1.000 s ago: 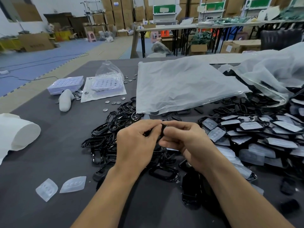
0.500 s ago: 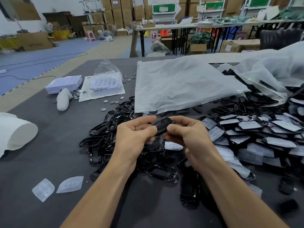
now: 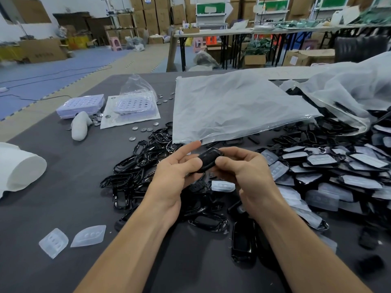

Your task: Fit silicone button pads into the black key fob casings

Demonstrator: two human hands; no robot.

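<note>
A black casing (image 3: 208,159) is held above the desk (image 3: 63,197), pinched at one end by the left hand (image 3: 175,172), thumb on top and forefinger pointing straight out, and at the other end by the curled fingers and thumb of the right hand (image 3: 247,172). Its dark side faces up, so I cannot tell if a pad sits inside. Just below the casing lies a loose silicone pad (image 3: 223,185). Right of the casing a pile of casings with pale pads (image 3: 338,166) looks finished. Left of it a heap of empty black frames (image 3: 135,166) suggests much work remains. Beyond the casing a plastic bag (image 3: 232,111) lies flat, and nothing blocks the hands.
</note>
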